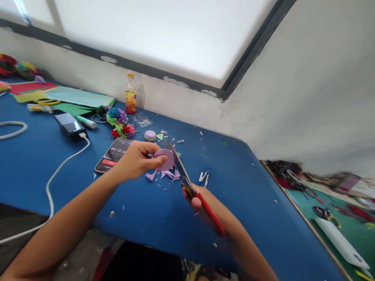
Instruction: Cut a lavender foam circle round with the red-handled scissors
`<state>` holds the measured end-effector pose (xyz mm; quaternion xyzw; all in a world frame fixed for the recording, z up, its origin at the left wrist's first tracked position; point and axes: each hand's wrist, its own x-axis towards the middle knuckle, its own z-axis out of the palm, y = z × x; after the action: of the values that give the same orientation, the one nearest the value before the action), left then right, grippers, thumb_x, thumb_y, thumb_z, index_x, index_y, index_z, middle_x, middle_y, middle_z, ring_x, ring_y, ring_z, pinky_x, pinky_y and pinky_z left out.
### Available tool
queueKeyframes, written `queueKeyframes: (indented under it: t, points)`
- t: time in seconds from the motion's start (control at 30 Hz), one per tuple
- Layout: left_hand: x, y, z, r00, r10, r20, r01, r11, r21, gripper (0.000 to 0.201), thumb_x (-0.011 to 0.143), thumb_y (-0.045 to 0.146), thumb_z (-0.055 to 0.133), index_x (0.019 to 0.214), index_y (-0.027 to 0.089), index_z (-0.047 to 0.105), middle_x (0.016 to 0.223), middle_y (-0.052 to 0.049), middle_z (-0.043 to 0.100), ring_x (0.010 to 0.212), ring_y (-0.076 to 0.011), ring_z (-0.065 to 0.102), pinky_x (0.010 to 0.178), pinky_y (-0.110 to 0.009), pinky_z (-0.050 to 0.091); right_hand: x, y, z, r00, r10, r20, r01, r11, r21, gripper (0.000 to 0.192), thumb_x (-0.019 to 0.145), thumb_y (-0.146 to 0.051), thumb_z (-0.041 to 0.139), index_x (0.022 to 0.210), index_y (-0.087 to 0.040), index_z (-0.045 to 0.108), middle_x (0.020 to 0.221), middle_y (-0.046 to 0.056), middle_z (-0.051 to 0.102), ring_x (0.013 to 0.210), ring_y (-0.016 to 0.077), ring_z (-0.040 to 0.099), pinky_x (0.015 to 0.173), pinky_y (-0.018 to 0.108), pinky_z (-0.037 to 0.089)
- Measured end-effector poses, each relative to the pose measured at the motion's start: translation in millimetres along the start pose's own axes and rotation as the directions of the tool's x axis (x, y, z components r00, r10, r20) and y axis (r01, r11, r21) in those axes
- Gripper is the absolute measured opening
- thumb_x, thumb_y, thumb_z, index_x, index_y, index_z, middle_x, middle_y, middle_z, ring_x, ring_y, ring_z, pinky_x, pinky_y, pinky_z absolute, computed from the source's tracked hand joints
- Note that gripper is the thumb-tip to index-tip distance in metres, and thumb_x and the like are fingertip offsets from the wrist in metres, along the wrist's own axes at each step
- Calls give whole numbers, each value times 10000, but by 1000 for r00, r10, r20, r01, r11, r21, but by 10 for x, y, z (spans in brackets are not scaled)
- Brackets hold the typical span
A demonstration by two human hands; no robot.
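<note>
Between the thumb and fingers of my left hand (143,158) is a round purple paper disc (166,160). My right hand (195,195) grips a pair of scissors (182,166) with red handles. Their blades point up and away, slightly parted, beside the disc's right edge. Purple paper scraps (167,174) lie on the blue table below the disc. Just beyond my left hand sits a small stack of paper discs (150,135), purple on top. A phone (109,156) showing a running timer is partly hidden behind my left hand.
Ruffled colourful paper balls (116,117), a juice bottle (131,95) and a glue stick (86,121) stand or lie farther back. A second phone (69,123) trails a white cable (50,183) across the left side. Small blue-and-white snips (204,177) lie near my right hand. Coloured sheets (79,96) are at the back left.
</note>
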<state>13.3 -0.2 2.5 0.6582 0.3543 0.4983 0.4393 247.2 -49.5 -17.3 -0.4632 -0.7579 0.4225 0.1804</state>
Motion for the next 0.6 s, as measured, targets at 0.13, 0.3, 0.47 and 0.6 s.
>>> queueKeyframes:
  t: [0.13, 0.3, 0.47, 0.6]
  points:
    - [13, -1, -22, 1000, 3, 16, -3, 1000, -8, 151, 681, 245, 659, 585, 132, 631, 508, 12, 580, 451, -56, 468, 413, -158, 361, 9, 51, 3, 994, 92, -67, -88, 994, 64, 701, 608, -891, 337, 648, -197, 426, 543, -34, 404, 478, 93, 364, 436, 223, 303]
    - [50, -20, -57, 988, -35, 150, 22, 996, 91, 159, 720, 258, 621, 623, 135, 642, 538, -3, 599, 481, -72, 494, 434, -173, 369, 52, 91, 67, 978, 140, -155, -94, 959, 268, 739, 526, -894, 469, 702, -177, 502, 532, -46, 417, 421, 69, 345, 383, 207, 270]
    - [57, -8, 124, 865, -150, 478, 38, 971, 236, 135, 721, 208, 583, 610, 137, 608, 495, 45, 479, 456, -53, 396, 409, -171, 270, 118, 50, 208, 955, 109, -275, 49, 859, 510, 515, 687, -678, 589, 772, -176, 513, 559, -60, 473, 384, 38, 307, 371, 190, 248]
    - [85, -18, 350, 821, -165, 547, 85, 982, 169, 143, 725, 219, 585, 606, 139, 578, 507, 40, 487, 466, -62, 422, 414, -174, 294, 134, 35, 233, 927, 117, -355, 116, 813, 571, 341, 755, -488, 623, 703, -200, 450, 430, -113, 353, 349, 44, 294, 363, 185, 258]
